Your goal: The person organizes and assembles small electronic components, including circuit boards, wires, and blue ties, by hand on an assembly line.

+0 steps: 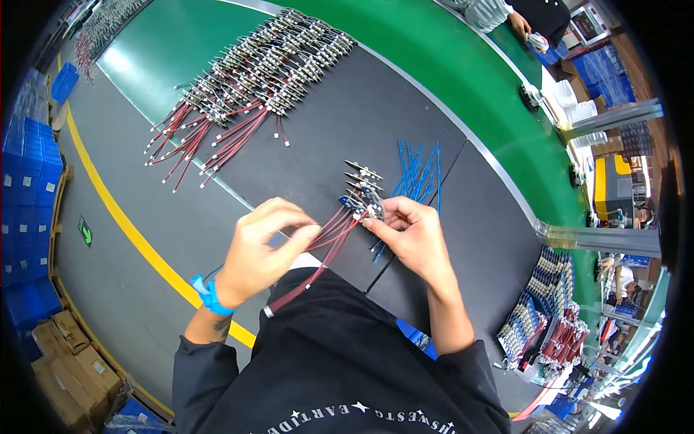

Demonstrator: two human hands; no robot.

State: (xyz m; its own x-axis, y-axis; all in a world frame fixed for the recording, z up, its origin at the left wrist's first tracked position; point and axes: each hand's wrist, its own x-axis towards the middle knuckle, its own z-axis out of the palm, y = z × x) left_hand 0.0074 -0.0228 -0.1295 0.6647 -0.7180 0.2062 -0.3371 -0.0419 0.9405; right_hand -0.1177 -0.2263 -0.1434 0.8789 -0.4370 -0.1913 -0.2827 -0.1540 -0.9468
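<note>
My right hand [416, 235] pinches a small circuit board [370, 206] between thumb and fingers, at the near end of a short row of similar boards [359, 177]. Dark red wires [332, 253] with white connectors run from these boards down and to the left, some hanging over the table edge in front of my shirt. My left hand [267, 246] is beside the wires, thumb and fingertips brought together; whatever sits between them is too small to make out. Just beyond my right hand lie thin blue strips [419, 170], loosely crossed on the dark table.
A large batch of boards with red wires [267, 69] covers the far left of the table [390, 94]. More stacked boards [538, 311] stand at the right. A green conveyor belt [441, 94] runs behind, with another person's hand [520, 25] past it. Blue crates [32, 188] line the left.
</note>
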